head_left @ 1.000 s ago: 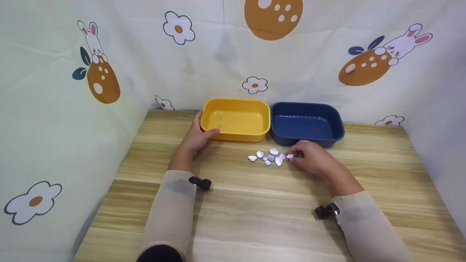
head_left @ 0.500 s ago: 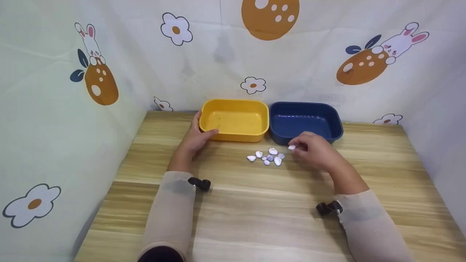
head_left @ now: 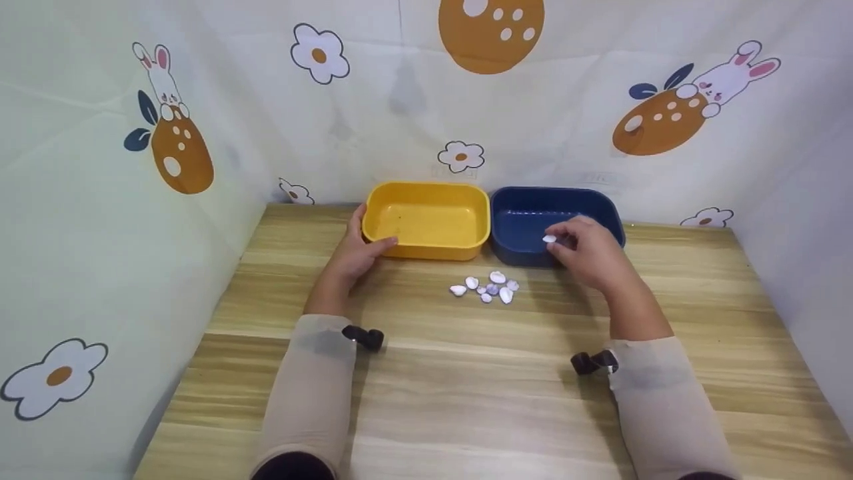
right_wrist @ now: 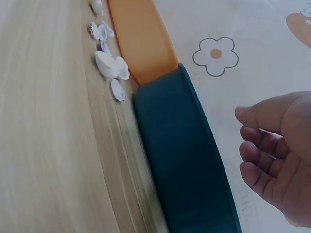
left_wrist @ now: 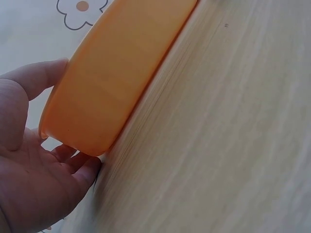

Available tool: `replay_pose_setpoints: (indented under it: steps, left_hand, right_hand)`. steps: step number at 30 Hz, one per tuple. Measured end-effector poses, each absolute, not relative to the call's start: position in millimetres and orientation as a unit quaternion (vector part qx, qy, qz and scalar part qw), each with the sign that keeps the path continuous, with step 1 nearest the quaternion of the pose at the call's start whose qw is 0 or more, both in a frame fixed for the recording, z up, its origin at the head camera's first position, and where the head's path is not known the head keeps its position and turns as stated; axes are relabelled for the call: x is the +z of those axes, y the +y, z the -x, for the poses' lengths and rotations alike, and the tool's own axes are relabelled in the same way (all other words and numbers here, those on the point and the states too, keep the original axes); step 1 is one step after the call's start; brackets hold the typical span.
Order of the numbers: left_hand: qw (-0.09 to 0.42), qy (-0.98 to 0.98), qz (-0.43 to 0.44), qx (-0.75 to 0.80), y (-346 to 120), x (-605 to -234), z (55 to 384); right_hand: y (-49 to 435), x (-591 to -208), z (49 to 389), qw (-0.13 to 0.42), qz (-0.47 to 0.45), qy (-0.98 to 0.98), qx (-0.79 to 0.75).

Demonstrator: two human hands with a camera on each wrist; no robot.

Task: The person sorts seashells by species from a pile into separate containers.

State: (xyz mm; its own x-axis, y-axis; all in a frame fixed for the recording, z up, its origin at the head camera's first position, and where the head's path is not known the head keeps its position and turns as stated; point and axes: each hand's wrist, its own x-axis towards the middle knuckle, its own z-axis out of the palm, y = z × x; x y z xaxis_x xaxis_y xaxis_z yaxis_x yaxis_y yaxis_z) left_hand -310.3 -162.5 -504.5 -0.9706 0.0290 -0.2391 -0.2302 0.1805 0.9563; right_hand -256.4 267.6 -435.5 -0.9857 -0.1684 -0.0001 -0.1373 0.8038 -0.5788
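My left hand (head_left: pixel 356 257) holds the left end of a yellow plastic tub (head_left: pixel 436 253), its thumb over the front rim and its fingers round the side. Over a dark blue tub (head_left: pixel 516 257), my right hand (head_left: pixel 592 257) pinches a small white seashell (head_left: pixel 549 239) between thumb and fingertips. The right wrist view has this hand (right_wrist: pixel 279 155) above the blue tub's rim, with the shell hidden behind the thumb. Several white and purplish seashells (head_left: pixel 497 277) lie in a loose cluster on the table in front of the tubs.
The two tubs stand side by side at the back of the wood-grain table (head_left: pixel 433 387). A printed cloth (head_left: pixel 393 100) with flowers and rabbits hangs right behind them and along both sides. Each forearm wears a black wrist camera (head_left: pixel 593 362).
My right hand has lifted the rightmost shell off the table and carried it up and back over the blue tub. The left hand has kept its hold on the yellow tub.
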Motion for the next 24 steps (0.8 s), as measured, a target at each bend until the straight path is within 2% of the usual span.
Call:
replay_pose_setpoints:
  steps: [15,24]
  left_hand:
    - [0.099,0.769,0.055,0.629,-164.6,-508.0,311.6]
    - [0.095,0.771,0.056,0.628,-163.5,-507.8,311.4]
  right_hand:
    - [261.5,-439.0,264.2,-0.023,0.053,0.945,-0.321]
    - [264.2,-443.3,265.9,-0.021,0.026,0.944,-0.327]
